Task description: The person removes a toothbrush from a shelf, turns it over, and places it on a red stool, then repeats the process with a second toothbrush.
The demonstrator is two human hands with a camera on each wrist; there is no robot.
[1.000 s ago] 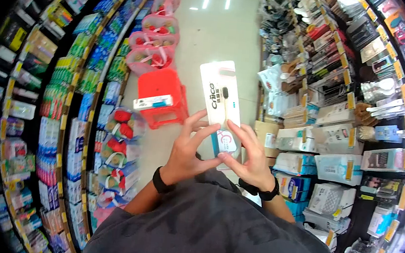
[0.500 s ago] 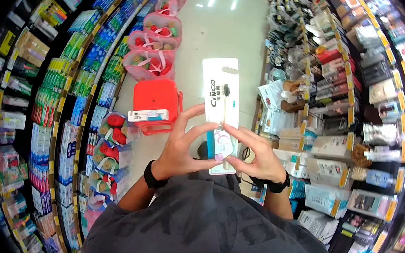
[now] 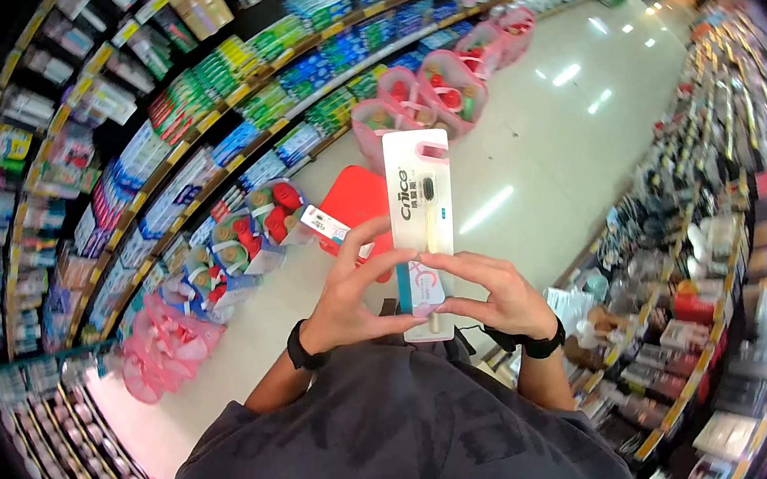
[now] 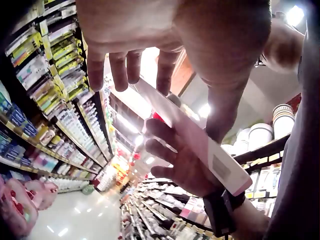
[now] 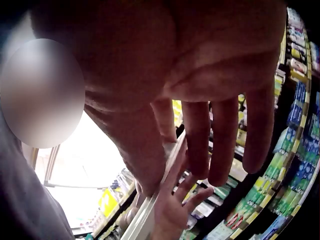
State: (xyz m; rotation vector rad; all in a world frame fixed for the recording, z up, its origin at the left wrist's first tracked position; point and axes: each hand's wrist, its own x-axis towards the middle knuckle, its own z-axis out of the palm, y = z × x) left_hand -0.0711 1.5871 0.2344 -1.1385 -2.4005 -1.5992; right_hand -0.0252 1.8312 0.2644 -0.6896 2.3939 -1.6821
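A long white retail pack (image 3: 417, 173) stands up in front of the torso in the head view. It has a hang slot at its top, "cnice" lettering, and a slim stick-like item with a dark head behind its front. My left hand (image 3: 348, 287) pinches its left edge low down between thumb and index finger. On the opposite edge my right hand (image 3: 501, 299) pinches the pack the same way. In the left wrist view the pack (image 4: 192, 132) is seen edge-on between both hands, its lower end showing a barcode.
A red stool (image 3: 357, 197) stands beyond the left hand, with a similar white pack (image 3: 322, 224) on it. Pink bags (image 3: 454, 77) with red items line the aisle floor (image 3: 544, 135). Stocked shelves run along the left (image 3: 246, 122) and right (image 3: 686, 337).
The view has turned to the left, so the stool, bags and aisle have swung rightward. Both hands keep holding the pack in front of the torso.
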